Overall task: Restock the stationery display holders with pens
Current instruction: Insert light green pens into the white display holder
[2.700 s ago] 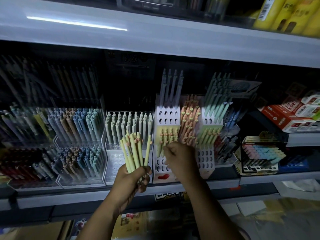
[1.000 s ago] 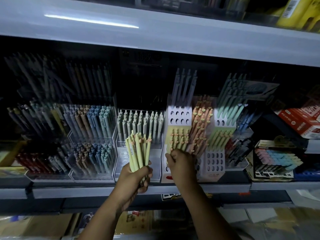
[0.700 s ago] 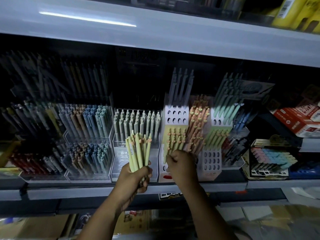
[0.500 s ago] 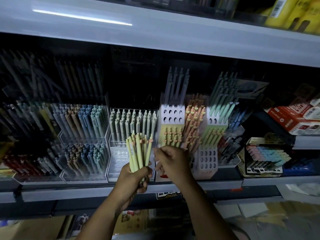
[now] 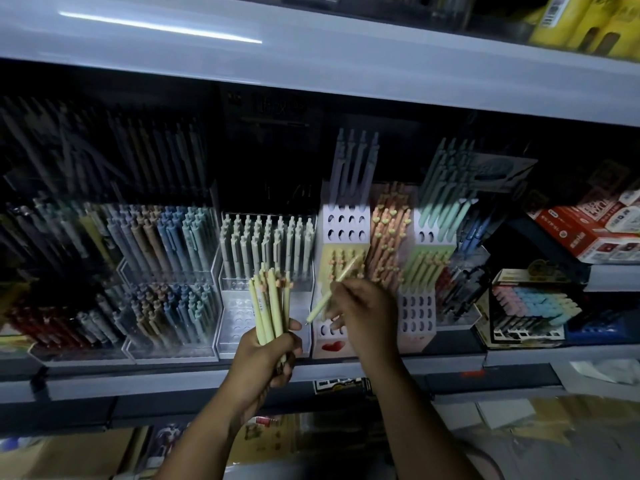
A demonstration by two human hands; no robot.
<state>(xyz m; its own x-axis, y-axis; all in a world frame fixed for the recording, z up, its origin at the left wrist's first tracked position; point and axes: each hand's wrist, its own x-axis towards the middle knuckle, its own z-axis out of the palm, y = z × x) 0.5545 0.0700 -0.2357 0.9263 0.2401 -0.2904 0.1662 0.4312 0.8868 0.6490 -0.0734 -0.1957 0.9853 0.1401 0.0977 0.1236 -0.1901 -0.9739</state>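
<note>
A: Left hand (image 5: 268,355)?
B: Fist closed around bundle of pale yellow pens (image 5: 270,308), upright, in front of clear holder (image 5: 266,327).
A: Right hand (image 5: 363,311)?
B: Fingers pinching single yellow pen (image 5: 330,294), tilted, tip down-left, just before white tiered holder (image 5: 343,220). Yellow row there partly filled.

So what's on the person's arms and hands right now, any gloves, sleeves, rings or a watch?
Nothing worn that the dim picture shows. The left hand and right hand are bare, with no gloves and no rings visible. Both forearms are uncovered down to the bottom edge of the head view: no sleeve cuffs, and no watch or band at either wrist. Finer marks cannot be made out in this low light.
</note>
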